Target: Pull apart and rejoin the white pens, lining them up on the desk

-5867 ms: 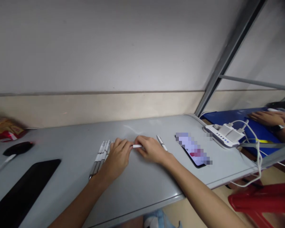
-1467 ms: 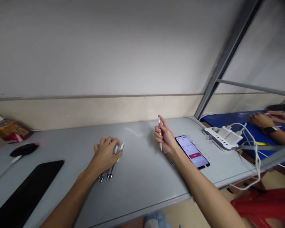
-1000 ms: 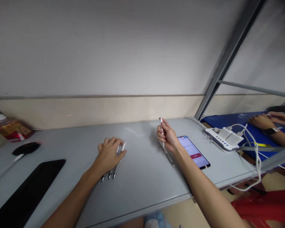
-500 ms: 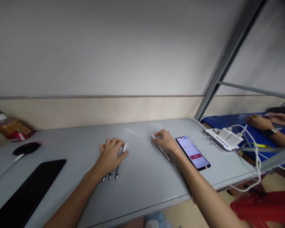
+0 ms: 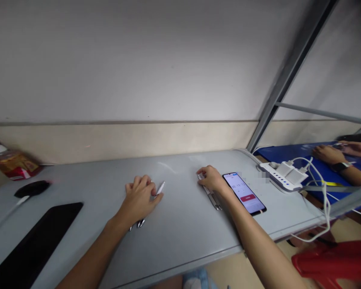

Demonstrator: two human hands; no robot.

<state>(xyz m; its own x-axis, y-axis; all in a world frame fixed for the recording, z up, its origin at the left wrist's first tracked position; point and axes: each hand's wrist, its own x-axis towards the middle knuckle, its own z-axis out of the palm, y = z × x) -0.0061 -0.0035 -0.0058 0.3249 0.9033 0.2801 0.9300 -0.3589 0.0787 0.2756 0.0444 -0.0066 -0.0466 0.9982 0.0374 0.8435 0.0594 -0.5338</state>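
Note:
My left hand [image 5: 140,198] is closed, its thumb and forefinger pinching a white pen [image 5: 160,188] that slants up to the right. Beneath this palm, the silver tips of other pens [image 5: 140,223] stick out toward me on the grey desk. My right hand [image 5: 209,178] has its fingers bent over the upper ends of some pens [image 5: 213,200] lying side by side left of the phone. Whether those fingers grip a pen or only touch it is hard to see. A lit phone [image 5: 245,193] with a timer lies beside my right wrist.
A power strip [image 5: 281,176] with white plugs and cables is at the desk's right end, near a metal post. Beyond it are another person's hands [image 5: 329,154] over a blue surface. At left are a bottle [image 5: 15,163], a black oval object [image 5: 33,188] and a black slab [image 5: 39,241].
The white pen at my left hand has tilted further to the right, and its lower tip has swung left toward the others. My right hand has shifted slightly right and nearer me.

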